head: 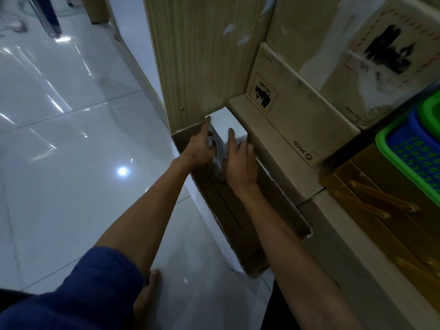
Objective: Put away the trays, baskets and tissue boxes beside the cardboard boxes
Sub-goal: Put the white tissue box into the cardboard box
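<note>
Glossy tiled floor (71, 139). The tissue box (226, 127) sits at the far end of the open cardboard box (295, 215), its long axis pointing away. The left hand (198, 150) and right hand (239, 163) clasp its sides, equally near.

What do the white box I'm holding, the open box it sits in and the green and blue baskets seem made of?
The white box looks like matte paperboard, with flat folded faces. The open box looks like brown corrugated cardboard, matte, with a raw cut rim. The green basket and blue basket are likely moulded plastic: bright, slightly glossy, the blue base perforated.
</note>
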